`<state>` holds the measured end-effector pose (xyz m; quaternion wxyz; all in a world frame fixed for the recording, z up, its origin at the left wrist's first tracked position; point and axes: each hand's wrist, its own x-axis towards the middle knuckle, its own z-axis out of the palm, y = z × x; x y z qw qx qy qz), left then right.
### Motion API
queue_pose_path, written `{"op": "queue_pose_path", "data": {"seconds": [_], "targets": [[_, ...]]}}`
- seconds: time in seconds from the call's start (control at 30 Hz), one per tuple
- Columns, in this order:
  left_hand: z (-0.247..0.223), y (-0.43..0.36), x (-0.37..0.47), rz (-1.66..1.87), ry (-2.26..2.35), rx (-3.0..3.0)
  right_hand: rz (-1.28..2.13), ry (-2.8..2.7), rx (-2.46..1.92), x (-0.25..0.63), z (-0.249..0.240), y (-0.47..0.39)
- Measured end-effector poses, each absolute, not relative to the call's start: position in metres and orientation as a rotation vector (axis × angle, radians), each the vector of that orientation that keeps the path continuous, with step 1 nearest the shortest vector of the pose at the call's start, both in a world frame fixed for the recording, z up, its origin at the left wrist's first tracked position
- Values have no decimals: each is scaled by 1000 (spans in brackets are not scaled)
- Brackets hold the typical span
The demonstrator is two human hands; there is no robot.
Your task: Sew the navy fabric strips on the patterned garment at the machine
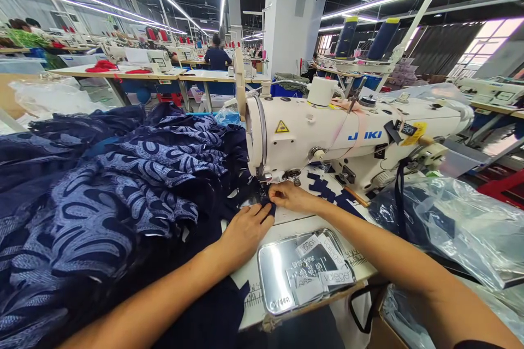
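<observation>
1. Head view is showing the left hand [245,232] lying flat, fingers together, pressing the dark blue cloth [135,174] on the worktop [286,221].
2. At 1 o'clock from it, the right hand [289,196] is pinching the cloth's edge under the sewing machine [347,136].
3. At 6 o'clock, a shiny tray [272,272] is holding labels [317,267].

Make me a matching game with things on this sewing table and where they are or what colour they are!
Things:
1. sewing machine
2. lace fabric
3. metal tray
4. thread cones

Descriptions:
A. dark blue, standing on a rack behind the machine
B. white, with blue letters and a yellow warning sticker
C. shiny, holding small labels, near the table's front edge
D. navy with a lighter blue pattern, piled on the left

Pairs: 1-B, 2-D, 3-C, 4-A
</observation>
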<state>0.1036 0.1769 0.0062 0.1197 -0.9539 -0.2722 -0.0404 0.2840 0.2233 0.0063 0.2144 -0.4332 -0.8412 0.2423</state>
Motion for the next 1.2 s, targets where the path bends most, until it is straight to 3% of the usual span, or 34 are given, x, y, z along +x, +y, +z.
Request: {"op": "queue_pose_path", "data": {"seconds": [0.3,0.5,0.97,1.2], "targets": [[7,178,104,-74,-848,-2854,96,-2456,-899,288,-9,207],[8,182,94,-277,-840,-2964,-252,-2580,-806,293,-9,195],[14,193,78,-363,-811,-3087,-418,-2655,-860,290,-9,190],[6,199,88,-454,-817,-3004,-346,-2707,-853,300,-6,211]]}}
